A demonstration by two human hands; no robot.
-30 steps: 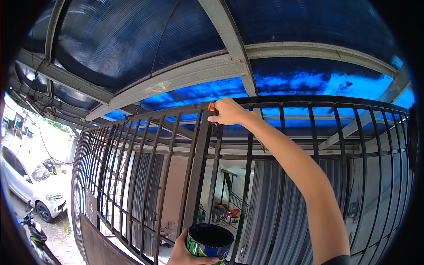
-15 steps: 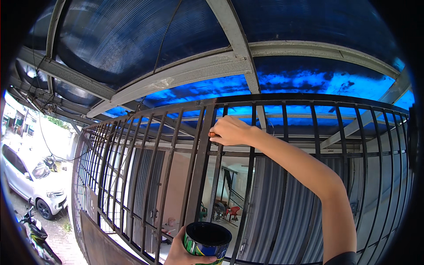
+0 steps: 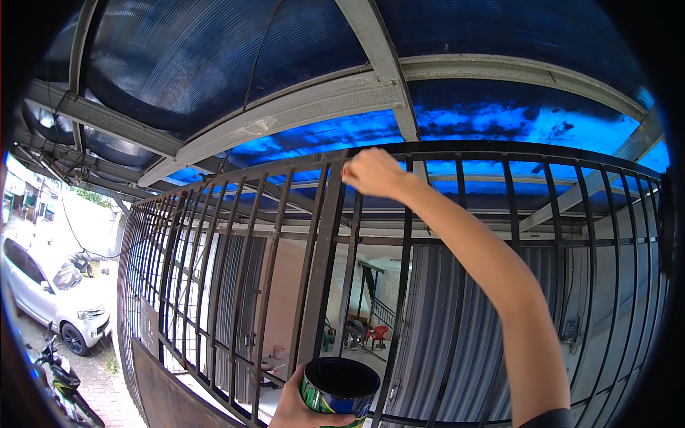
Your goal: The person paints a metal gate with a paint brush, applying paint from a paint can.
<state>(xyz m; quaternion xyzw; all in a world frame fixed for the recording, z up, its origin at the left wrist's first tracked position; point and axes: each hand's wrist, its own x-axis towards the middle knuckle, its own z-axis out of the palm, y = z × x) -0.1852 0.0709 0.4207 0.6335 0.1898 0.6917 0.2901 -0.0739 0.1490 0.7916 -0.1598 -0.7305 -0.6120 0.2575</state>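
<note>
My left hand [image 3: 297,405] grips an open paint can [image 3: 342,389] with a green, blue and yellow label, low in the middle of the view. The inside of the can looks black. Raised high, my right hand [image 3: 372,174] is closed around what looks like a paintbrush [image 3: 347,171]; only a bit of its orange-brown handle shows, and its bristles are hidden. This hand is at the upper end of a thick upright post [image 3: 325,250] of the metal fence, just below the top rail [image 3: 457,148]. Right of the post the rail looks darker black than the greyish stretch to its left.
Fence bars run across in front of me on both sides. Grey beams [image 3: 285,118] carry a blue translucent roof overhead. Behind the bars are a corrugated shutter [image 3: 457,321] and a red chair [image 3: 378,334]. A white car [image 3: 57,292] and a motorcycle [image 3: 64,385] stand at left.
My right hand has moved up along the post toward the top rail, still closed on the brush. My left hand still holds the can, now slightly farther right in view.
</note>
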